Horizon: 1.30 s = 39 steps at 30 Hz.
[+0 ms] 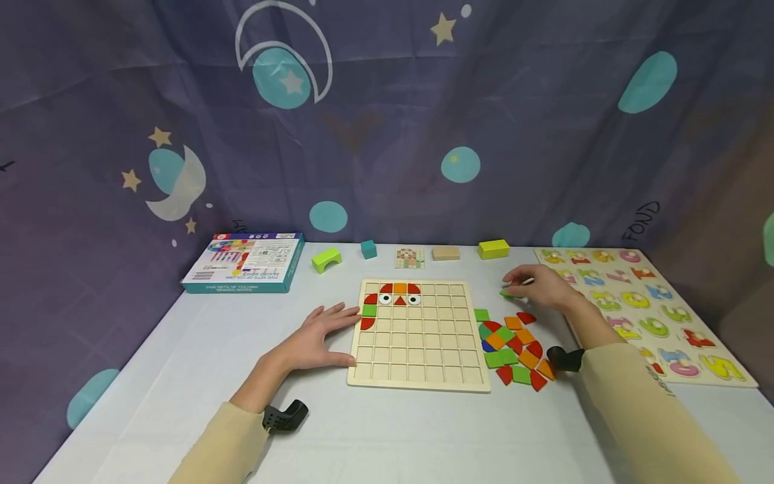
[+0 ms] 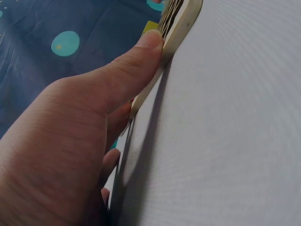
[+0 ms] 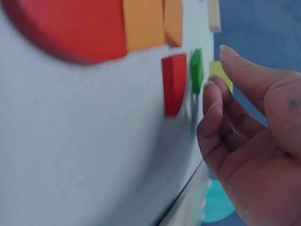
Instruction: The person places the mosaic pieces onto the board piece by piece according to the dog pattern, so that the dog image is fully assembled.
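Note:
A wooden grid board (image 1: 423, 349) lies in the middle of the white table, with an owl's eyes, beak and a few red, orange and green tiles in its top-left cells. My left hand (image 1: 320, 336) lies flat on the table, and its thumb (image 2: 141, 56) presses against the board's left edge (image 2: 181, 28). My right hand (image 1: 538, 286) hovers right of the board, fingers loosely curled (image 3: 211, 103), their tips just short of a green tile (image 1: 506, 294) (image 3: 196, 70) lying on the table. A red tile (image 3: 174, 84) lies beside it. Several loose coloured tiles (image 1: 514, 349) are piled by the board's right edge.
A game box (image 1: 244, 263) lies at the back left. Along the back stand a green arch block (image 1: 326, 259), a teal cube (image 1: 368, 249), a pattern card (image 1: 409, 258), a wooden block (image 1: 445, 253) and a yellow-green block (image 1: 493, 249). A number puzzle board (image 1: 647, 309) fills the right side.

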Motion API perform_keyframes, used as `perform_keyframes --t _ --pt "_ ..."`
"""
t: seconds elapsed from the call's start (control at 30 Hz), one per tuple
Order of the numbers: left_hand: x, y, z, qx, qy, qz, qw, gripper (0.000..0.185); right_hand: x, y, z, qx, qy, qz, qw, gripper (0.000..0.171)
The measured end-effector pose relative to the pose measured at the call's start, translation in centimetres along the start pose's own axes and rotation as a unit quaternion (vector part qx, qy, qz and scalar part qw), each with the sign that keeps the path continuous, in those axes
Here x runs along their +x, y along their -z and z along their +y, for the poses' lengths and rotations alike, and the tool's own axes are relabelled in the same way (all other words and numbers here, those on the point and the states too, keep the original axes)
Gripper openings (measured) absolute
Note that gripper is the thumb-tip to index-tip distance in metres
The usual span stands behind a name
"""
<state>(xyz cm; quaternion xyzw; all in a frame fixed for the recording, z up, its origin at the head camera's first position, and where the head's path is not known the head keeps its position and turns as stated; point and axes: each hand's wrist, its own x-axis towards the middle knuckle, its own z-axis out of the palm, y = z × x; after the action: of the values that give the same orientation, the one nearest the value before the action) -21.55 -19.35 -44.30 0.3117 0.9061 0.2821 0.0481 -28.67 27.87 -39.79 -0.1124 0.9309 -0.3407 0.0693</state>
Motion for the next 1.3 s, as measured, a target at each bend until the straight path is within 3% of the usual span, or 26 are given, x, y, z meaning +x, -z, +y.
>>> perform_keyframes --t 0.43,0.7,1.0,1.3 --pt "0.0 0.0 -0.1 0.005 -0.003 -0.001 1.0000 0.084 0.2 -0.3 1.0 -0.014 -0.026 -0.011 0.999 0.034" --pt "0.0 0.0 -0.1 0.008 -0.003 -0.002 1.0000 0.084 -1.1 -0.2 0.2 -0.027 -0.006 -0.020 0.999 0.031" --pt "0.0 0.1 0.1 0.004 0.001 -0.003 1.0000 0.086 -3.6 0.1 1.1 -0.035 0.016 -0.052 0.998 0.028" --pt "0.0 0.0 0.0 0.002 0.002 0.001 1.0000 0.086 -4.6 0.1 0.9 -0.035 0.035 -0.081 0.995 0.026"
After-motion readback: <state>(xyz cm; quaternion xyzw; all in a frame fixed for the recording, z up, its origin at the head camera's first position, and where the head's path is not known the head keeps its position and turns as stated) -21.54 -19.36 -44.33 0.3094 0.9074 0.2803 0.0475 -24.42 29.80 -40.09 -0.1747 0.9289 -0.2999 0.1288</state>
